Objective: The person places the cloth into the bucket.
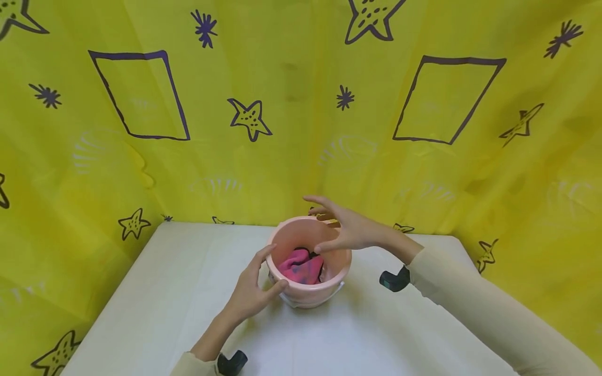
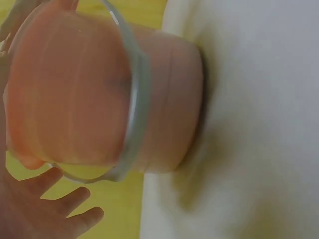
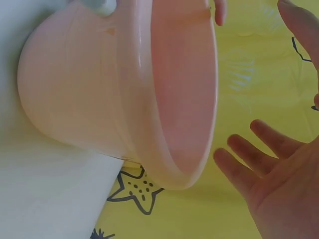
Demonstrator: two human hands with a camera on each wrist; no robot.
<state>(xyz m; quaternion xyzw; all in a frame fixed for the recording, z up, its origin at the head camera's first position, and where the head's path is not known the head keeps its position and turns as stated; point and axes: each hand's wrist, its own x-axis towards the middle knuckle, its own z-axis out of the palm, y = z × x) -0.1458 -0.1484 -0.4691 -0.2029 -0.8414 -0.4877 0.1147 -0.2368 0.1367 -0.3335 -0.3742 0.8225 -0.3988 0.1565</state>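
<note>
A pink bucket (image 1: 308, 298) stands upright on a white table, its pale handle (image 2: 137, 94) hanging down around its side. Inside lies a bunched bright pink cloth (image 1: 301, 267) with dark edging. At the bucket's near left rim is my left hand (image 1: 249, 295), thumb and fingers spread apart; whether it touches the rim I cannot tell. Over the right part of the opening hovers my right hand (image 1: 350, 230), holding nothing, its fingers apart. In the right wrist view the fingers (image 3: 249, 154) are beside the rim with a gap between.
The white table (image 1: 188, 271) reaches back to a yellow curtain (image 1: 291, 172) printed with dark stars and frames. It surrounds the table at the back and both sides. A dark wrist device (image 1: 394, 280) sits at the right cuff, another device (image 1: 232, 362) at the left.
</note>
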